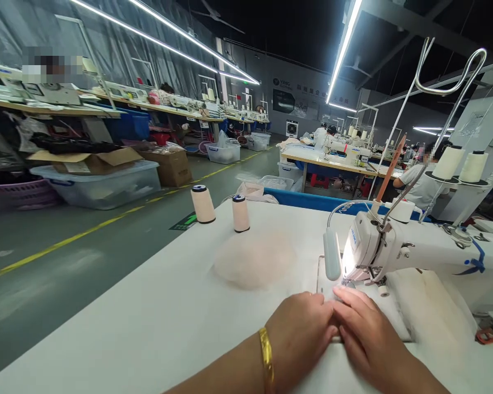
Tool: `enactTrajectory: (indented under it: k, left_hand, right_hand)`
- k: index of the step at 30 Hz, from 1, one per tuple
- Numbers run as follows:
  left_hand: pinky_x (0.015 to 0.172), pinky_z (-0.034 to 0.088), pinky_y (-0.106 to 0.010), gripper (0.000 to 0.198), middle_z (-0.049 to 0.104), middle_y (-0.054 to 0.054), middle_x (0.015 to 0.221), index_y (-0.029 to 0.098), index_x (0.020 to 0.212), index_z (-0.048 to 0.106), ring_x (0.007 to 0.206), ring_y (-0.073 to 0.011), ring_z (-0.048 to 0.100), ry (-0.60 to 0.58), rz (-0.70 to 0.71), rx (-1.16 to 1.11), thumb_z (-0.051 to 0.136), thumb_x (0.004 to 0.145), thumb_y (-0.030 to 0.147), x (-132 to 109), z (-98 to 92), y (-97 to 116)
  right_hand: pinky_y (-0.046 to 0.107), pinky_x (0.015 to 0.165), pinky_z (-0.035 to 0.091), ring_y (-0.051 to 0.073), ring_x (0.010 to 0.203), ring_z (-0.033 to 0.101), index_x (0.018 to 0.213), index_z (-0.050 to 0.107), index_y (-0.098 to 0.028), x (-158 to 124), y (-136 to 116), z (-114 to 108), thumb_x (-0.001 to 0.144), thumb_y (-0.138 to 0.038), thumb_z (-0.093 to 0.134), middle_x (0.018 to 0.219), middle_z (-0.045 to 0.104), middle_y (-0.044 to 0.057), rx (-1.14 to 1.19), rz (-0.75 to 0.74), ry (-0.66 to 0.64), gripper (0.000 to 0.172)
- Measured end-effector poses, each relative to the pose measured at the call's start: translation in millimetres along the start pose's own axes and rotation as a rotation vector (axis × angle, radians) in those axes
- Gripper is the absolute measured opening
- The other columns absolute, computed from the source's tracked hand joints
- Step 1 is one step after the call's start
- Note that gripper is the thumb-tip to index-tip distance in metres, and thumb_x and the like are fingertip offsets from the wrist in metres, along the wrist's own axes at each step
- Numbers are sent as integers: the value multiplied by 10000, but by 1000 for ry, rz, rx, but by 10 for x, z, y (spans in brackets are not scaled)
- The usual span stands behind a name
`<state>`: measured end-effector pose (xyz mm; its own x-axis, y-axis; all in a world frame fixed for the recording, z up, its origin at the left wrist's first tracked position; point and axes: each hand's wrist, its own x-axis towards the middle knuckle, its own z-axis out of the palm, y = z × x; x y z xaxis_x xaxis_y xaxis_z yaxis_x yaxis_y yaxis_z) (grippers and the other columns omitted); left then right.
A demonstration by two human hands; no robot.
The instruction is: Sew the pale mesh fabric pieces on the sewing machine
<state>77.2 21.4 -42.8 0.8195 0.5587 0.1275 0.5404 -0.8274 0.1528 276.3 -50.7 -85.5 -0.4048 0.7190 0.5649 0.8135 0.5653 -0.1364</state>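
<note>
Just below the needle area of a white sewing machine [419, 249], my two hands meet, fingers touching. My left hand [298, 334], with a gold bangle at the wrist, has its fingers curled in. Pressed together, the fingers of my right hand [372, 328] reach toward the lit presser foot. What lies between or under the fingertips is hidden. A sheer, pale pink piece of fabric [254, 260] lies on the table to the left. Another sheer, cream-coloured piece of fabric [433, 309] is bunched right of my right hand, against the machine.
Two pale thread cones [203, 205] stand at the table's [148, 312] far edge. A small lamp [332, 254] hangs beside the needle. More thread cones [474, 167] sit on the stand at right. A blue-edged bin [304, 200] adjoins the table. Other people work at machines beyond.
</note>
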Motion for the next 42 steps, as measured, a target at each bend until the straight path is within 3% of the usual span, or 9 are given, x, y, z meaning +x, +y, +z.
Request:
enactTrajectory:
  k: [4,9,17,21,27,29,32,37,42]
  left_hand:
    - [595,426,-312,96,716,-4,765,222,790,634,690,-218,667,11,-46,-110,628,883,200,-39,-149,-122]
    - [825,520,-414,261,695,-113,1037,179,1004,628,977,-318,656,157,-217,12,749,804,294,76,-161,-426]
    - [655,450,-313,103,645,-15,757,213,766,553,724,-213,630,132,-168,-82,561,829,131,159,62,-508]
    - [632,434,-281,148,623,-4,768,214,732,507,701,-179,584,171,-66,-161,505,847,120,151,108,-395]
    - [670,451,-302,152,632,-14,809,219,811,530,726,-185,545,427,139,-245,468,891,106,72,125,-188]
    - [713,469,-315,201,654,-10,822,220,796,514,736,-180,548,451,177,-231,436,941,106,54,131,-137]
    - [774,493,-331,179,701,-19,933,224,887,575,792,-180,584,512,205,-220,453,962,117,48,154,-91]
    - [896,507,-363,300,700,-53,1122,267,1222,636,951,-215,626,664,244,-147,523,971,147,56,220,-45]
    - [911,488,-351,283,681,-66,1155,264,1170,687,973,-219,615,712,256,-142,531,980,123,59,230,-3]
  right_hand:
    - [450,981,577,274,1212,664,1394,534,-217,35,-61,10,920,-83,482,1289,724,106,75,-127,-69,495]
    - [393,863,579,236,1015,714,1334,530,-256,-17,-40,63,948,-89,494,1125,767,71,136,-227,-53,422]
    - [339,714,498,176,792,645,970,604,-257,-112,-123,-59,1062,-195,490,886,728,1,180,-271,-251,159]
    - [332,723,523,199,807,628,1014,588,-277,-125,-161,-192,1063,-342,520,887,664,13,382,4,-185,107]
    - [360,798,580,266,1044,639,1332,551,-278,-101,-91,-160,1030,-515,592,1195,650,91,342,447,31,387]
    - [325,727,556,227,890,635,1138,624,-263,-64,-76,-141,1057,-444,552,1003,662,46,341,448,-1,211]
    - [297,678,497,186,748,569,881,585,-240,-22,-74,-132,1084,-319,462,798,592,-4,329,402,8,250]
    - [289,657,432,177,724,514,806,479,-235,-30,-71,-100,1078,-288,433,758,544,-17,315,358,76,281]
    - [285,664,408,172,715,496,792,431,-236,-35,-68,-72,1075,-276,429,748,533,-26,311,342,93,287]
